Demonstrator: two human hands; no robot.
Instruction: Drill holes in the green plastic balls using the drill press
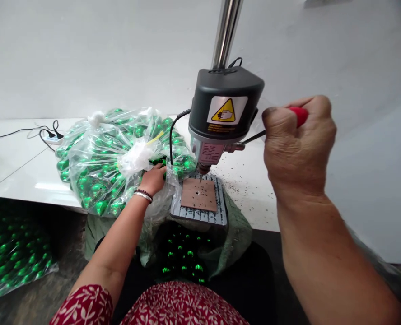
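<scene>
My right hand (300, 144) is wrapped round the red knob (298, 116) on the lever of a dark grey drill press (226, 101). My left hand (155, 179) reaches into the opening of a clear plastic bag (95, 167) full of shiny green balls; its fingertips are partly hidden among plastic and balls, so what they hold cannot be told. Below the drill bit, a brown square board (205, 201) with a small hole lies on the grooved metal base (221, 212). No ball sits on the board.
Dark shavings (243, 189) are scattered over the white table (24, 180). Green balls (183, 257) lie in a sack below the press. Another bag of green balls (14, 248) is at lower left. A power strip (53, 140) with plugs stands behind the bag.
</scene>
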